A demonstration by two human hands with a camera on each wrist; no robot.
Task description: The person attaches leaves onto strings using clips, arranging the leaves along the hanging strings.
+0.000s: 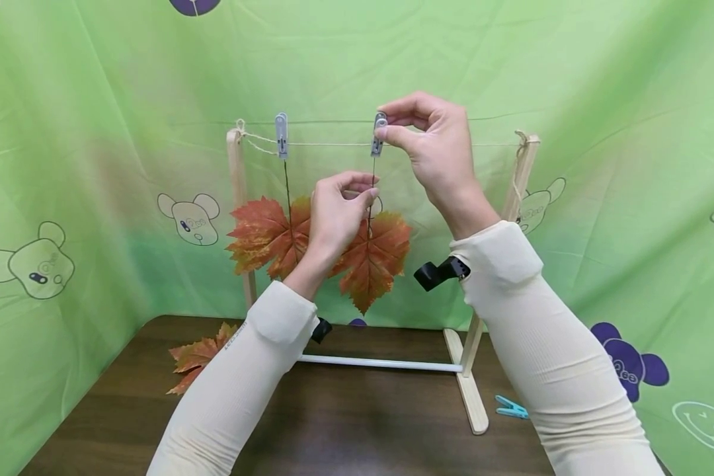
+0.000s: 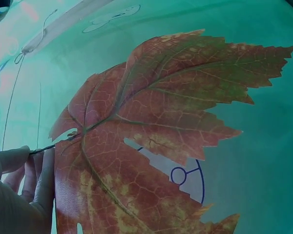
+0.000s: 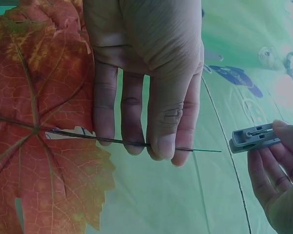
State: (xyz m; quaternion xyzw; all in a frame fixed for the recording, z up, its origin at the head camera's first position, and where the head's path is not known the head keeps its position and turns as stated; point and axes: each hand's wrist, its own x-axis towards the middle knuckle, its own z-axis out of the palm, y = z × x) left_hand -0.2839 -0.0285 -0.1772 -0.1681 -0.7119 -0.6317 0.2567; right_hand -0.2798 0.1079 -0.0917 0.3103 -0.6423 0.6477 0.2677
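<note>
My right hand (image 1: 443, 145) pinches a grey clothespin (image 1: 377, 142) at the string (image 1: 333, 144), thumb on one side and fingers on the other. Below it, my left hand (image 1: 336, 218) pinches the thin dark stem (image 3: 122, 142) of an orange-red artificial maple leaf (image 1: 375, 258), which hangs point down. In the right wrist view the stem tip lies just short of the clothespin's mouth. Whether the clothespin bites the string cannot be told. To the left, a second grey clothespin (image 1: 282, 135) on the string holds another leaf (image 1: 262, 228) by its stem, partly behind my left hand.
The string runs between two wooden posts (image 1: 526, 172), joined low down by a white rod (image 1: 387, 363). A third leaf (image 1: 199, 357) lies on the brown table (image 1: 333, 423), partly behind my left sleeve. A blue clothespin (image 1: 512, 407) lies near the right foot (image 1: 473, 403).
</note>
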